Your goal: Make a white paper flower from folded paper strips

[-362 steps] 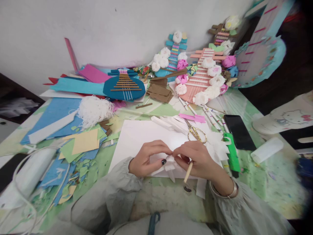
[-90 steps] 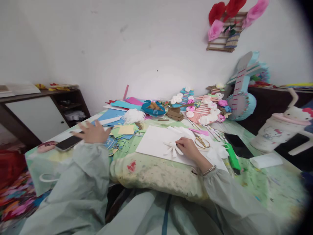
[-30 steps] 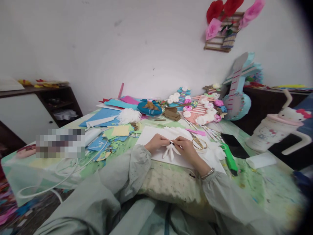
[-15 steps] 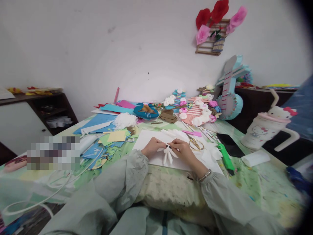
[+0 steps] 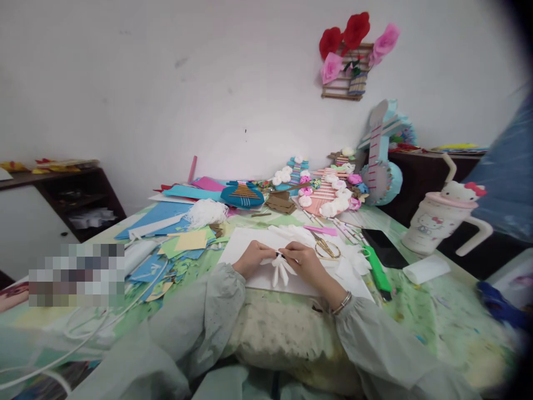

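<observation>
My left hand [image 5: 255, 257] and my right hand [image 5: 303, 262] meet over a white sheet [image 5: 237, 242]. Between their pinched fingertips they hold the top of a white paper piece [image 5: 280, 272], whose narrow petal-like strips fan downward. The fingers of both hands are closed on it, and a small dark spot shows where they meet. Gold-handled scissors [image 5: 327, 248] lie just beyond my right hand, close to some crumpled white paper [image 5: 353, 263].
A green cutter [image 5: 378, 273], a black phone [image 5: 383, 248] and a white tumbler [image 5: 433, 222] stand or lie on the right. Paper scraps [image 5: 183, 261], white yarn [image 5: 207, 213] and a blue paper craft [image 5: 242, 195] are at the left and back.
The whole view has shifted, so the table items appear slightly further left. Both hands keep their pinch on the white paper piece, with the fingertips a little lower in the picture.
</observation>
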The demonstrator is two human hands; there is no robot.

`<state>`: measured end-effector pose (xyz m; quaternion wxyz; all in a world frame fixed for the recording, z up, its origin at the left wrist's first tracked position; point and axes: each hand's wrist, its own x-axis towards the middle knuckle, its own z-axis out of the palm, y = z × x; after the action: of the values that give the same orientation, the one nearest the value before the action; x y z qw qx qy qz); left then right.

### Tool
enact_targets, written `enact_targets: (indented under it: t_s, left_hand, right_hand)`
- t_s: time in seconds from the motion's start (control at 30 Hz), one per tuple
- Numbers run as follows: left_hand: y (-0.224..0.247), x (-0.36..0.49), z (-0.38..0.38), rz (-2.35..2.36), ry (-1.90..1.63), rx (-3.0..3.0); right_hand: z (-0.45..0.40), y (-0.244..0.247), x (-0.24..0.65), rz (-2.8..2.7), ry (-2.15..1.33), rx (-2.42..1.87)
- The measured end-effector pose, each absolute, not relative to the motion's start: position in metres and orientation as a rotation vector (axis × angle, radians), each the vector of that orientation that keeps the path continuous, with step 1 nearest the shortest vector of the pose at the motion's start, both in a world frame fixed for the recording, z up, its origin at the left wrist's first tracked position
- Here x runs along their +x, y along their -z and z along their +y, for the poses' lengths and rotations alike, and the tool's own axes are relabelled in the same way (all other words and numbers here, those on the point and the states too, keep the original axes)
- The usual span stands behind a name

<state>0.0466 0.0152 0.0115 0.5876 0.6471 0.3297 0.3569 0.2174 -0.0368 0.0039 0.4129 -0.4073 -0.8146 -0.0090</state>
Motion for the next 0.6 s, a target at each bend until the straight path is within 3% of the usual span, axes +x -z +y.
enact_targets:
  t_s: [0.6]
  left_hand:
    - [-0.0108, 0.0463, 0.0182, 0.78, -0.83, 1.396]
  right_hand:
    - [-0.0386, -0.0104, 0.2122, -2.116, 0.162, -1.078]
